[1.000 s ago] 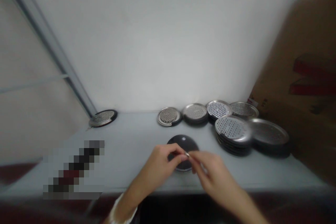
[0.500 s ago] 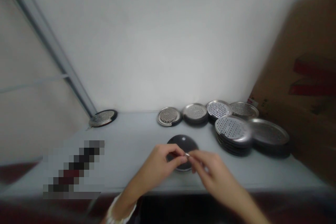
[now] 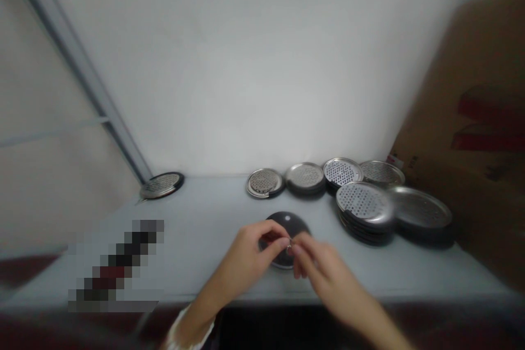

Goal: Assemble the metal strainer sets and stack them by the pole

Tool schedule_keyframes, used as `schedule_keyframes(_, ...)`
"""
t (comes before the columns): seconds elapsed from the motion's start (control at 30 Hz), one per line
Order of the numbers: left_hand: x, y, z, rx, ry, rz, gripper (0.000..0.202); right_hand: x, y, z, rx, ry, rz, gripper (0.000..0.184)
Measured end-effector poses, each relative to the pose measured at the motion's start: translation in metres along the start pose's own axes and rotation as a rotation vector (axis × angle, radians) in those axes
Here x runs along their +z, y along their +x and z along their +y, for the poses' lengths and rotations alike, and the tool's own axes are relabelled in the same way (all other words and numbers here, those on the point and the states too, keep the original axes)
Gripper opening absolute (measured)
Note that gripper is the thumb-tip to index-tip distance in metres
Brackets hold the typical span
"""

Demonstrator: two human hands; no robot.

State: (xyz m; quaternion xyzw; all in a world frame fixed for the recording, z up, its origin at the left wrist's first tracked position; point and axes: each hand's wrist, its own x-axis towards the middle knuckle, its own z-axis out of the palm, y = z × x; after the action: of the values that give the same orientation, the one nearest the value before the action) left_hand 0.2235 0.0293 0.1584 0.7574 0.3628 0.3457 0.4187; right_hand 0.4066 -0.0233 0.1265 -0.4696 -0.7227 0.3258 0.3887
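Note:
My left hand (image 3: 252,254) and my right hand (image 3: 322,270) meet fingertip to fingertip over the front of the white table (image 3: 205,229). Both pinch a tiny shiny metal piece (image 3: 289,245) between thumb and forefinger. Right under the fingertips lies a dark round disc (image 3: 287,222) with a small pale dot near its far edge; the hands cover its near half.
Several stacks of perforated metal discs (image 3: 363,205) crowd the back right of the table, and one small disc (image 3: 264,181) lies behind the dark one. A single disc (image 3: 161,184) sits far left by a metal post. A brown cardboard box (image 3: 471,136) stands at right.
Both hands have drifted slightly toward me and lower, still pinched together on the small metal piece. Nothing else has moved.

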Motion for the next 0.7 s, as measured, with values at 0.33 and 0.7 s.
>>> schedule_keyframes(0.33,-0.001,-0.005,0.0,0.014,0.175,0.038,0.013,0.009,-0.002,0.008,0.092,0.009,-0.061,0.049)
schedule_keyframes(0.7,-0.001,-0.011,-0.001,0.081,0.304,-0.01,0.012,0.024,0.009,0.01,-0.011,0.073,0.059,0.026)
